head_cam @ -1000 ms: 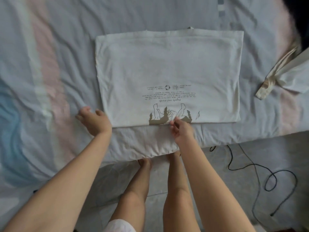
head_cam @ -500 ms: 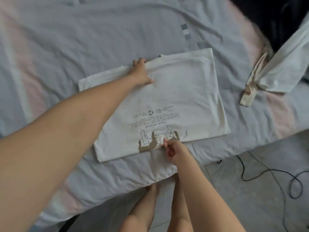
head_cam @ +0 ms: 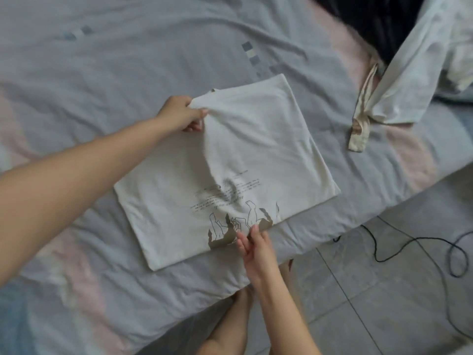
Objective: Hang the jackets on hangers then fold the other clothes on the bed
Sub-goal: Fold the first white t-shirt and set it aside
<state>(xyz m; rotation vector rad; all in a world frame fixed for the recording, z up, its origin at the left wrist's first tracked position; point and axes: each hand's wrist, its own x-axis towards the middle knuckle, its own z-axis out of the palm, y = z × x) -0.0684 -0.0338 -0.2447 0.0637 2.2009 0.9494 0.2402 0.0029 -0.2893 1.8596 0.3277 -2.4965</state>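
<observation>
Head view: the folded cream cotton T-shirt with a brown print [head_cam: 256, 155] lies mid-frame on the grey-pink striped bedsheet [head_cam: 102, 73], its far edge at 11 o'clock pinched and lifted by the left hand [head_cam: 180, 115]. The right hand [head_cam: 256, 249], at 6 o'clock, lays straight fingers on the printed near edge; a crumpled white garment [head_cam: 409, 80] lies at 2 o'clock.

The bare left arm reaches far forward, nearly straight. Its left hand [head_cam: 183, 114] is curled, thumb and fingers pinching the far edge of the white printed cotton T-shirt [head_cam: 268, 139] and holding it raised. The right hand [head_cam: 256, 248] sits close in, forearm bent, with straight fingers touching the near hem.
</observation>
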